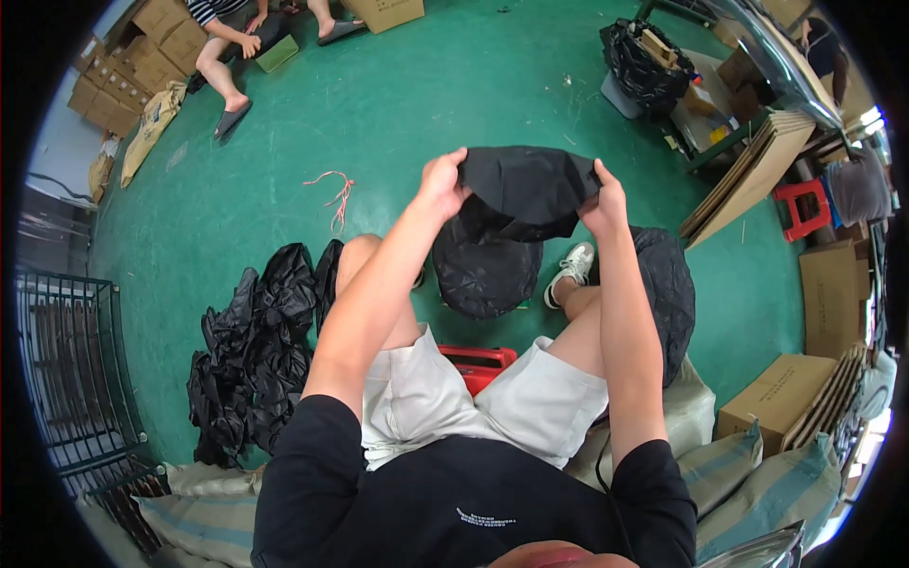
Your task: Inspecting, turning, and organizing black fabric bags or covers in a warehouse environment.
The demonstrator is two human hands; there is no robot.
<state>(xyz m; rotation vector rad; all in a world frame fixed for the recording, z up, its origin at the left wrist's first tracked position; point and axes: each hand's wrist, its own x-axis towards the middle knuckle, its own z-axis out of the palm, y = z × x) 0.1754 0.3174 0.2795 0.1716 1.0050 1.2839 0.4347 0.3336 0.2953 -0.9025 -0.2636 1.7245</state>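
Note:
Both arms reach out in front of me, and a black, thin cloth-like cover with a rounded edge (532,185) is stretched between my hands. My left hand (443,185) grips its left edge, the thumb on top. At the right edge my right hand (606,201) pinches it between thumb and fingers. Below it on the floor, between my feet, lies a round black piece of similar material (488,275), partly hidden by the held cover. A crumpled heap of black pieces (251,350) lies left of my left leg, and another rounded black pile (665,293) is beside my right leg.
A red plastic stool (478,367) shows between my thighs. Woven sacks (776,492) and cardboard boxes (781,393) stand at the right. A metal rack (80,369) is at the left. Pink string (339,199) lies on the green floor. Another person (227,43) sits at the far left.

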